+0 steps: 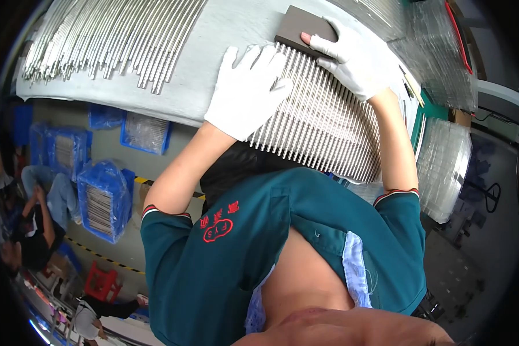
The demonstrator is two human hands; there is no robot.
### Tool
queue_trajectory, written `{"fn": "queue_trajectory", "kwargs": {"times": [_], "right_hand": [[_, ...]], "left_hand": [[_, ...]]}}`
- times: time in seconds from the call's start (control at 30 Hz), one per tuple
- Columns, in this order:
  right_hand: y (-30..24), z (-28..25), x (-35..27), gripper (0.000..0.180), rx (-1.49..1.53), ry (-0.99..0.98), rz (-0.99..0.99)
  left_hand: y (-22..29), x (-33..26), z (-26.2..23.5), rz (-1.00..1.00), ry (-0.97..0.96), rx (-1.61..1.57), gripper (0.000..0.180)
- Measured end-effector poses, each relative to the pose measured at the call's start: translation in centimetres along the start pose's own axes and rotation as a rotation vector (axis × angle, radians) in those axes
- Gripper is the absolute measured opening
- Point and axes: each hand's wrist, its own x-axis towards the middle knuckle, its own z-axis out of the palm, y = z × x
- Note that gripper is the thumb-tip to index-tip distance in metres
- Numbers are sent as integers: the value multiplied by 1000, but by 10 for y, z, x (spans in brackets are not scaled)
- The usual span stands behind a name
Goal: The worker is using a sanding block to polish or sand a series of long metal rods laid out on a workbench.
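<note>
A row of slim silvery metal rods (323, 115) lies side by side on the pale table covering in front of me. My left hand (242, 89), in a white glove, rests palm down at the row's left edge with its fingers spread; the fingertips and thumb reach the outermost rods. A dark grey rectangular block (303, 26) sits across the far ends of the rods. Gloved in white too, my right hand (354, 57) grips the block's right end, one bare fingertip showing on it. The block's underside is hidden.
Another spread of metal rods (115, 34) covers the table's far left. Stacked clear plastic trays (438, 63) stand at the right, with a clear plastic-wrapped stack (444, 167) nearer. Blue crates (104, 199) of rods sit on the floor at left, near a seated person (40, 213) and a red stool (102, 282).
</note>
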Motion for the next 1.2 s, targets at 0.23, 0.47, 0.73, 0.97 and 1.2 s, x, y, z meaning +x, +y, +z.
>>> {"fn": "queue_trajectory", "kwargs": {"times": [0.23,0.47,0.73,0.97,1.2], "right_hand": [[-5,-5,29,52,-158,68,-117],[3,-24,-26,45,-207,-78,79],[-10,0,22,46,-223,-21,-22],[-9,-4,25,48,-89,-18,14],[2,-25,-19,51,-201,-97,96]], "left_hand": [[10,8,-13,-54,-265,3,47],[5,-2,-11,-36,-173,4,53],[4,1,-8,-13,-84,-12,48],[4,1,-7,-20,-67,-16,45],[5,2,-7,-30,-57,-58,41]]}}
